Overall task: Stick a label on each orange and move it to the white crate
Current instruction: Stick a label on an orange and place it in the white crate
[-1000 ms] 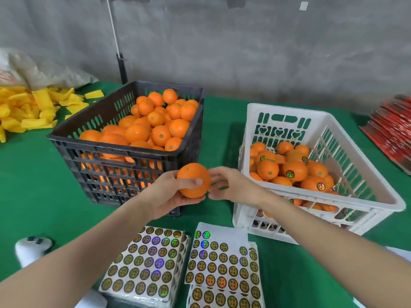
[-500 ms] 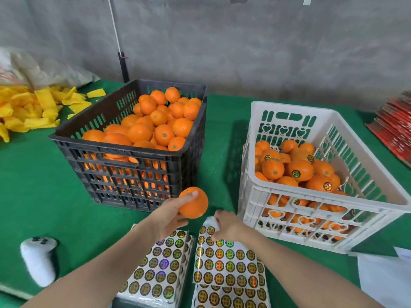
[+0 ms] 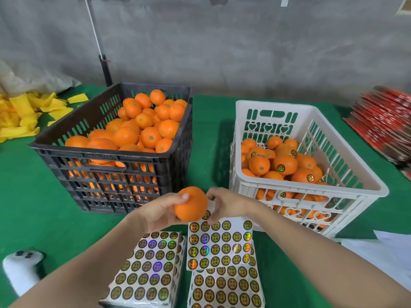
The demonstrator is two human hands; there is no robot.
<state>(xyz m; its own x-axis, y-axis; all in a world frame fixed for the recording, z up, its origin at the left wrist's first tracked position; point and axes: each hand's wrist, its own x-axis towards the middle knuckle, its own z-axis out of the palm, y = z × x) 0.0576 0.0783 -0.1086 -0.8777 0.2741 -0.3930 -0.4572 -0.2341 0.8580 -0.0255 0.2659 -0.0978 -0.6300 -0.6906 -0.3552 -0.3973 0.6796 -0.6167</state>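
"So, where were we?"
"Our left hand (image 3: 160, 212) gripped the orange (image 3: 191, 204) above the sheets (image 3: 220, 243). Our right hand (image 3: 229, 202) pinched a label (image 3: 205, 215)."
"Next?"
"We judged it needed pressing on, then carrying to the white crate (image 3: 375, 187)."

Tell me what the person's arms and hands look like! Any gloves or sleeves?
No gloves and no sleeves. The left arm and right arm are bare all the way to the picture's edge. The left hand and right hand are bare too, and no ring, watch or bracelet shows on them.
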